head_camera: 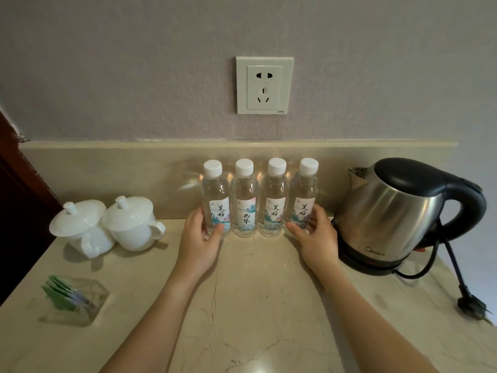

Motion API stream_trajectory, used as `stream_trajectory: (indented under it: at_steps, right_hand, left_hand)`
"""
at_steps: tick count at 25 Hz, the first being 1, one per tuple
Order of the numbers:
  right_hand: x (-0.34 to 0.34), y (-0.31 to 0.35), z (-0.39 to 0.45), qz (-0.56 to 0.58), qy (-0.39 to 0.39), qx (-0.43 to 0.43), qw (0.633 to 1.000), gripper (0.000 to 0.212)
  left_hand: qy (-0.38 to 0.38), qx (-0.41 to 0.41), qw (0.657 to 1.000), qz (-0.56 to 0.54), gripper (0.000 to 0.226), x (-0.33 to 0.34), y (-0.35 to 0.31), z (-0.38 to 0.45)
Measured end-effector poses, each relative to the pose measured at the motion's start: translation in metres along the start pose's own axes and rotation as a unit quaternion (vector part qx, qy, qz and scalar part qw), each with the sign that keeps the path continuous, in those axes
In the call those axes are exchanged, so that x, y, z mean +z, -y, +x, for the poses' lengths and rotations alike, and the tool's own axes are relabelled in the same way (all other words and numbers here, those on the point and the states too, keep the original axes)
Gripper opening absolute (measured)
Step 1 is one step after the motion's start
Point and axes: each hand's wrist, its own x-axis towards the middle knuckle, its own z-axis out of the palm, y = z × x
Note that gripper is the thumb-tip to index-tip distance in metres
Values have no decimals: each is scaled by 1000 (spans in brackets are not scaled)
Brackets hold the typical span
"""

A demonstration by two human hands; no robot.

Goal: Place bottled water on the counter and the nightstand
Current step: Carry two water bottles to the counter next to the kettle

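Several clear water bottles with white caps stand upright in a row against the backsplash of the beige marble counter point(255, 292). My left hand point(200, 238) wraps the base of the leftmost bottle point(215, 195), thumb across its front. My right hand point(314, 235) grips the base of the rightmost bottle point(305, 195) the same way. Between them stand two middle bottles point(245, 200), untouched and close together. All bottles rest on the counter.
A steel electric kettle point(390, 211) on its black base sits right of the bottles, its cord and plug point(470, 305) trailing to the right edge. Two lidded white cups point(107, 224) stand at left. A clear holder with tea sachets point(72, 300) sits front left. A wall socket point(265, 86) is above.
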Motion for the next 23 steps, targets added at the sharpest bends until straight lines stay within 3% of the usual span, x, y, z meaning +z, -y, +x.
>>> stream_trajectory:
  at_steps: [10, 14, 16, 18, 20, 23]
  right_hand:
    - [1, 5, -2, -18, -3, 12, 1000, 59]
    - [2, 15, -24, 2, -6, 73, 997, 78]
    - [7, 25, -47, 45, -23, 120, 992, 85]
    - [13, 41, -77, 75, -58, 150, 984, 73]
    - [23, 60, -102, 91, -66, 140, 984, 52]
    - [49, 103, -140, 127, 69, 37, 989, 24]
  left_hand:
    - [18, -19, 1000, 5, 38, 0, -2, -1]
    - [-17, -72, 997, -29, 59, -1, -12, -25]
    - [-34, -72, 997, -14, 39, -8, -27, -44]
    - [-48, -43, 998, -3, 20, -23, -50, -64]
    - [-74, -13, 997, 13, 16, -47, -71, -84]
    - [-165, -10, 986, 35, 9, -99, -98, -128]
